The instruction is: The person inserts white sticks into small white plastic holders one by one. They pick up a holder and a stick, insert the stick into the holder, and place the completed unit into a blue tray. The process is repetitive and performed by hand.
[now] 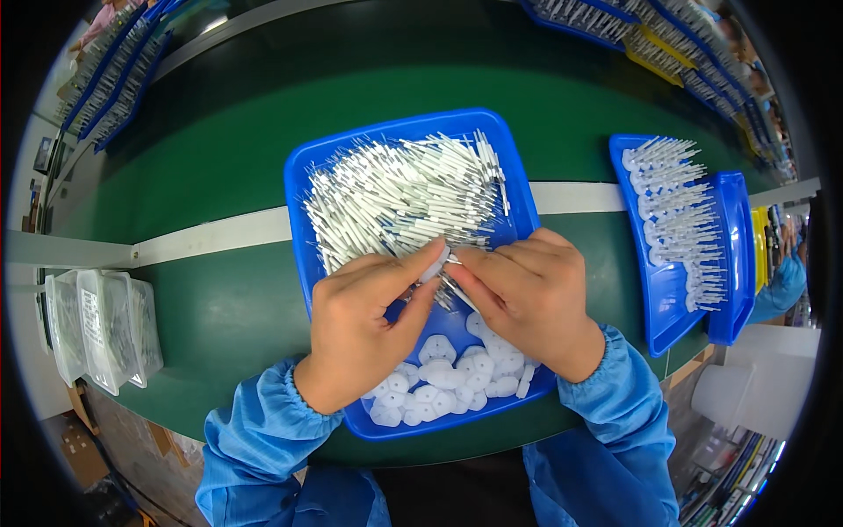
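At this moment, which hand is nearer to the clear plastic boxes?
Left. The left hand is to the right of the clear plastic boxes, apart from them; the right hand is farther right.

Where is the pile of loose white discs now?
In the head view, the loose white discs lie at the near side of the central blue tray, below the thin white rods.

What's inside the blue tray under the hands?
White rods lie heaped farther away, white discs nearer. The left hand and right hand cover parts between; lower layers are hidden.
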### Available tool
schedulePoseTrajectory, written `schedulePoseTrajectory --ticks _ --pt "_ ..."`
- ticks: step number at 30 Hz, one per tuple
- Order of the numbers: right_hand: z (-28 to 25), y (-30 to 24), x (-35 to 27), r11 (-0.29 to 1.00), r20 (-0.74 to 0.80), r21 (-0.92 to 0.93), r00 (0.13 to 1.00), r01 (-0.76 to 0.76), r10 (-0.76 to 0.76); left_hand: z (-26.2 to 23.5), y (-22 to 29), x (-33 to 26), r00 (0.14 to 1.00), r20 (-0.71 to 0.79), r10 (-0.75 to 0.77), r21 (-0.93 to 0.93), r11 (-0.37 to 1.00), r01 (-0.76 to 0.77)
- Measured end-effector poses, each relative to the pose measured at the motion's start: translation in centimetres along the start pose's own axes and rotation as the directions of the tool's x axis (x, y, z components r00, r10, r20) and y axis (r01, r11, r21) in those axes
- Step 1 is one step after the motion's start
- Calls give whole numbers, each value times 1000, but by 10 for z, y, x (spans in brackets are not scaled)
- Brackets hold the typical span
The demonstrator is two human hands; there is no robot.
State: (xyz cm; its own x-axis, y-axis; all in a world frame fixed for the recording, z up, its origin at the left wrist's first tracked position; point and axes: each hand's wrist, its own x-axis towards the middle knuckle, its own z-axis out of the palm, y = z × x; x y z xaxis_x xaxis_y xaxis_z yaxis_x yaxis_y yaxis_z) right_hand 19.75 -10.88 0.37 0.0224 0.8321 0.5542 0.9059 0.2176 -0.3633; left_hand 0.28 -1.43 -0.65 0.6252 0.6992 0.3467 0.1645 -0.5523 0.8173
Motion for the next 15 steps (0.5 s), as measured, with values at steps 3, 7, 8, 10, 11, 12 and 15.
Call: schedulePoseTrajectory --ticks 3,7,8,10,11,12,15 --pt "-1 1 0 997 17 64 999 -40 38 0 1 0 1000 2 -3 -26 1000 3" --pt "-2 -2 -1 981 39 146 991 -129 125 0 4 -1 1000 17 -17 -32 999 17" --pt "-3 -2 -1 979 43 147 990 -139 134 -1 4 0 1000 29 1 -31 1000 0" --pt "-5 -4 -1 976 53 147 987 -158 152 -4 3 2 998 53 36 -30 999 -34" --pt "-6 -5 -1 976 33 142 986 -166 163 -3 3 3 999 40 24 -94 995 -20" --pt "-8 -7 -1 975 13 137 985 -173 173 -1 3 5 1000 27 12 -157 988 -8" --pt "-11 -3 -2 968 15 193 987 -160 160 0 -4 2 994 69 -81 -310 946 99"
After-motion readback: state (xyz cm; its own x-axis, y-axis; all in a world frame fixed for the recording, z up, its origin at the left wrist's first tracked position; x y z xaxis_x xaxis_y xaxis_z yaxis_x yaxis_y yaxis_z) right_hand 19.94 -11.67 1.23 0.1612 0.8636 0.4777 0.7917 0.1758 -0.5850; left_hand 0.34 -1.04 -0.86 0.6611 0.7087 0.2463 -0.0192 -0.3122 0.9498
